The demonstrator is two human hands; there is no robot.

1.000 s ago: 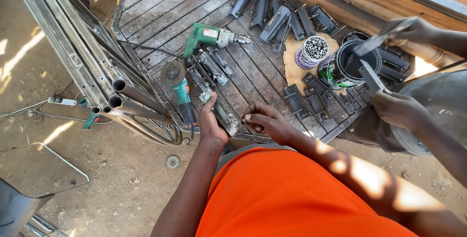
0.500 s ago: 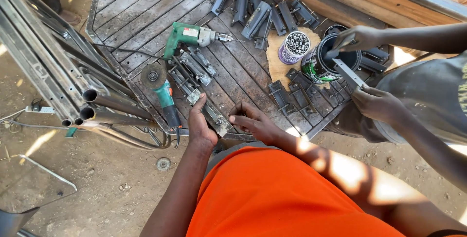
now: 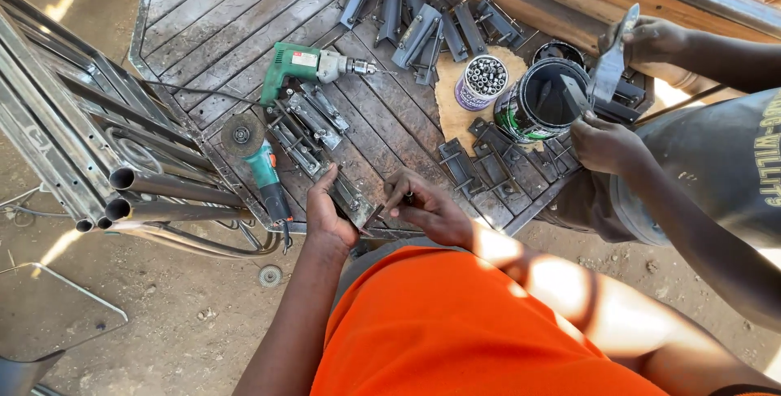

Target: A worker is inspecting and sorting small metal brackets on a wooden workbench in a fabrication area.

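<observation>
Bracket: grey folded sheet-metal bracket (image 3: pixel 351 198), dull and scuffed, on the wooden slat platform (image 3: pixel 203 14) at its near edge.
Left hand (image 3: pixel 325 215): clamped on bracket's near end.
Right hand (image 3: pixel 427 211): fingers pinched on something small, hard to make out.
Hidden: co-worker's body cut off.
Counts: one green electric drill (image 3: pixel 301 65), one teal angle grinder (image 3: pixel 259 164), one black paint tin (image 3: pixel 537 103).
</observation>
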